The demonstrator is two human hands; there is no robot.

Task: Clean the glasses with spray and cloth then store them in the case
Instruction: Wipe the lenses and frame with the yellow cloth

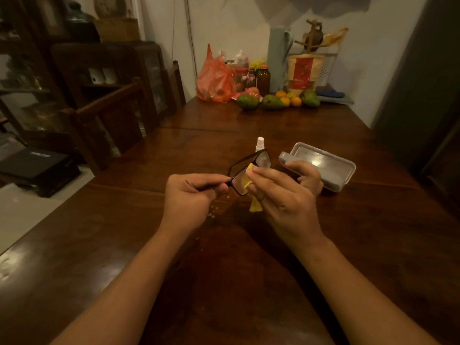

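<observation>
- Black-framed glasses [238,183] are up off the table [224,270], held between our two hands in the middle of the view.
- Our left hand [191,195] has its fingers curled in and pinches the frame at its near corner.
- Our right hand [286,192] pinches a yellow cloth [255,206] against the near lens, thumb on top; a tail of cloth hangs below the fingers.
- White spray bottle [260,144] stands upright on the table just behind the glasses, capped.
- Grey case [323,165] lies open on the table behind our right hand, which hides part of it.
- Small droplets [212,215] dot the dark wood below our left hand.
- Green and orange fruit [272,102] and an orange plastic bag [215,80] sit at the far end of the table, well apart from the rest.
</observation>
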